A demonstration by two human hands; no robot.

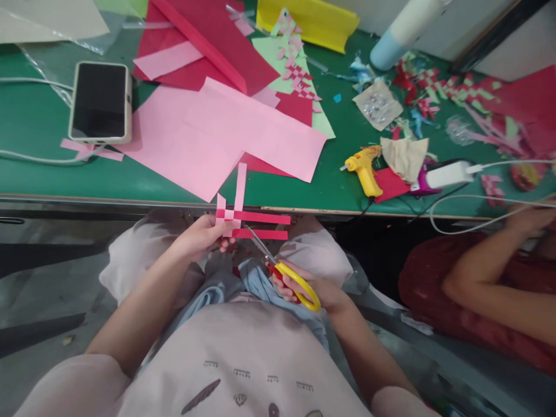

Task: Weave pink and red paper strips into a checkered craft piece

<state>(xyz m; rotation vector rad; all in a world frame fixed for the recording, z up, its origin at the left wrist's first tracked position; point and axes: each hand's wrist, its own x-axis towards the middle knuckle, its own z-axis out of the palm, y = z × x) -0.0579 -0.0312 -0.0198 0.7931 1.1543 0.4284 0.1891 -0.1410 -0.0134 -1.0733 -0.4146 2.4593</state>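
My left hand [206, 234] pinches a small weave of pink and red paper strips [228, 215] just off the table's front edge. Two red strips [263, 218] stick out to the right from it, and pink ends point away from me. In my right hand [299, 284] is a pair of scissors [299, 284] with yellow and red handles. Their blades point up and left, with the tips at the weave beside the red strips. Whether the blades touch the paper I cannot tell.
On the green table [26, 179] lie pink sheets [260, 127], a phone [101, 103] with a cable, a yellow glue gun [365, 171] and a white plug [449, 174]. Woven paper fish [297, 75] lie farther back. A co-worker's arm [490, 289] is at the right.
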